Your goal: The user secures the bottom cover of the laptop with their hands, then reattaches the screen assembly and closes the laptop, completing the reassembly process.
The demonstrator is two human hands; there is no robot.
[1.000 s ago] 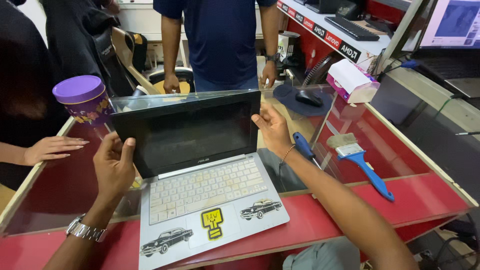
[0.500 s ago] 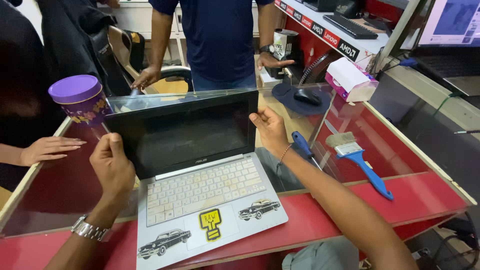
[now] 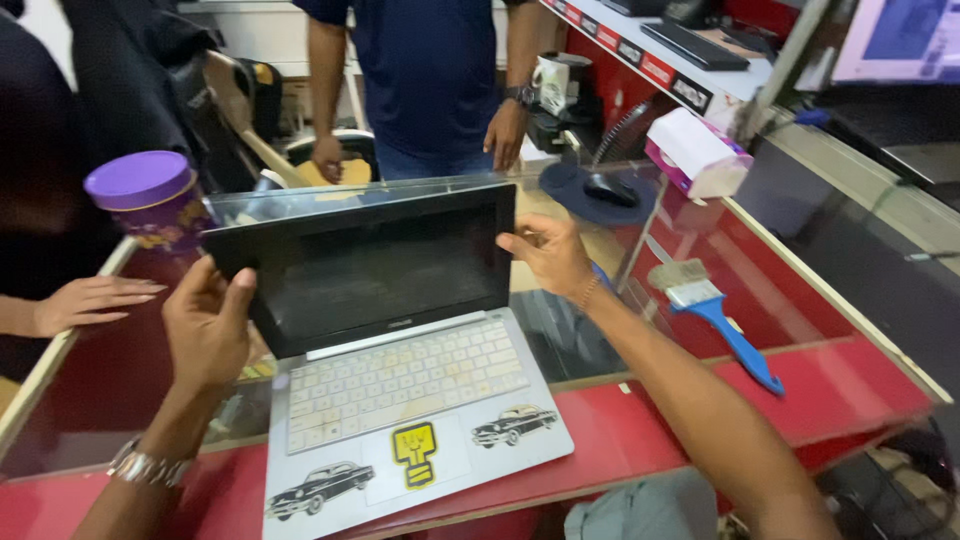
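Gripping both side edges of the open laptop's screen, the hands frame the lid: left hand is wrapped on the left bezel with thumb on the front face and fingers behind, right hand has fingers half curled and fingertips at the right bezel edge, looks like light contact but exact touch is hard to tell. Laptop sits on the red glass-topped table, silver base flat, white keyboard toward the person, car stickers and a yellow sticker on the palm rest; front edge overhangs the table's near edge a bit. Screen is dark, lid upright and leaning slightly back. Handling guess: thin lid is stiff but fragile, panel flexes if pressed, so hold at bezel edges not on the glass; hinge is the weak spot; base is moderately heavy, smooth metal, could slide on the glass. Purple-lidded cup stands behind the left corner. Blue-handled paintbrush lies to the right, apart from the laptop. Another person's hand rests flat at the left; a standing person in dark blue shirt is beyond the table.
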